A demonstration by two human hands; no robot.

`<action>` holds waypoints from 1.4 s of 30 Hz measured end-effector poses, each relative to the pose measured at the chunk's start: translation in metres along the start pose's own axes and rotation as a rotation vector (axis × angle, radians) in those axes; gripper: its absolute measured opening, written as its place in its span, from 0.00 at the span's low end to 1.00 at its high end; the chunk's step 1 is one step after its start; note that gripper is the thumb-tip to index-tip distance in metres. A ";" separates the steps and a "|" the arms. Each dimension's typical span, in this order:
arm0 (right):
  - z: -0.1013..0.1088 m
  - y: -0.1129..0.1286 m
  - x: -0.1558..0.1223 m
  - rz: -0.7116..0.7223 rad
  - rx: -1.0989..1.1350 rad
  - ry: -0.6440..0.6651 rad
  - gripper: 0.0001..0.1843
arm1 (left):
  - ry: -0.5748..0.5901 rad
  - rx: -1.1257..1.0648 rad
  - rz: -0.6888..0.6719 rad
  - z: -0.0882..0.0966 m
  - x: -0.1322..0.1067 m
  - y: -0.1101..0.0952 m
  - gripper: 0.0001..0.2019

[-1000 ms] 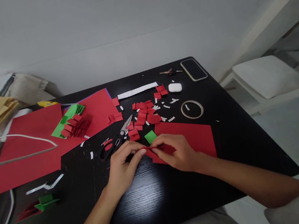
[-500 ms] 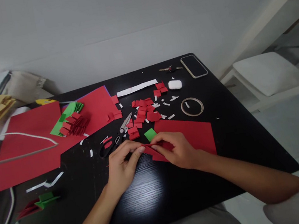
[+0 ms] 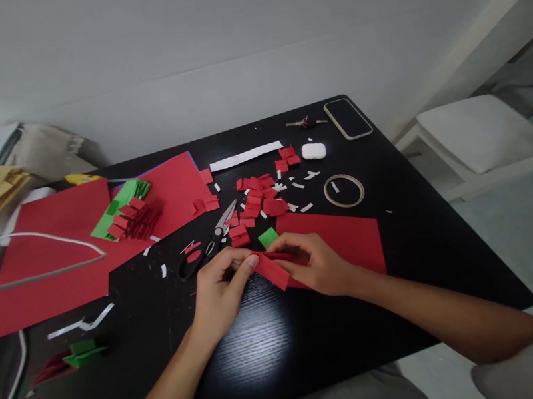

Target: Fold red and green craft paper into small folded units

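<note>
Between my hands is a folded piece of red paper (image 3: 272, 271), one flap slanting down toward me. My left hand (image 3: 223, 290) is closed, pinching its left end between thumb and fingers. On its other side my right hand (image 3: 314, 263) is closed on the paper, fingertips partly behind it. Under and beside my right hand lies a flat red sheet (image 3: 348, 240). A small green paper square (image 3: 267, 238) rests just beyond my fingers. Black-handled scissors (image 3: 214, 238) lie half open beyond my left hand, near a heap of small folded red pieces (image 3: 254, 201).
A tape roll (image 3: 344, 191), a white case (image 3: 313, 151), keys (image 3: 306, 123) and a phone (image 3: 348, 118) lie at the right. Large red sheets (image 3: 53, 260), folded green paper (image 3: 114, 213) and a white cable (image 3: 49, 235) occupy the left. White scraps are scattered about.
The red paper has turned in my fingers, so a broad flap now faces me and hangs down. Both hands stay in nearly the same place.
</note>
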State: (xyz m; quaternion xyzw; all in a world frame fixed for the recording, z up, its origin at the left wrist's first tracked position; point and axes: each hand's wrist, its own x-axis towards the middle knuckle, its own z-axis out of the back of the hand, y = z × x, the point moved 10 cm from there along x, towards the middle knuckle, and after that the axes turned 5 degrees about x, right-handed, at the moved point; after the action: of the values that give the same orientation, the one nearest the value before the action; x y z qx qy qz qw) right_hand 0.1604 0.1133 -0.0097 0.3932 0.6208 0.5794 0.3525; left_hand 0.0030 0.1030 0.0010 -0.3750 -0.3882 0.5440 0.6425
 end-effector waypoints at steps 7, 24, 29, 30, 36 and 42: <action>-0.010 -0.018 0.001 -0.235 0.340 0.088 0.12 | 0.008 -0.041 -0.085 0.000 0.002 -0.007 0.07; 0.003 -0.020 0.003 -0.124 0.271 -0.019 0.17 | 0.048 -0.278 0.128 -0.010 0.001 0.011 0.19; 0.005 -0.016 0.006 -0.097 0.235 -0.030 0.18 | 0.068 -0.362 0.146 -0.012 0.002 0.013 0.19; 0.007 -0.015 0.006 -0.097 0.225 -0.035 0.17 | 0.066 -0.376 0.151 -0.011 0.002 0.014 0.19; 0.007 -0.022 0.006 -0.233 0.283 -0.016 0.14 | 0.090 -0.445 0.137 -0.007 0.005 0.010 0.20; -0.005 -0.022 0.003 -0.299 0.336 0.085 0.16 | 0.164 -0.376 0.004 -0.005 0.003 -0.008 0.21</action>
State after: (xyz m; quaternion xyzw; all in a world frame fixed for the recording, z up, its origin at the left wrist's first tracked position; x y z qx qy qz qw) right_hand 0.1528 0.1131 -0.0312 0.3250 0.7745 0.4251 0.3374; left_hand 0.0115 0.1049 0.0062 -0.5322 -0.4287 0.4308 0.5894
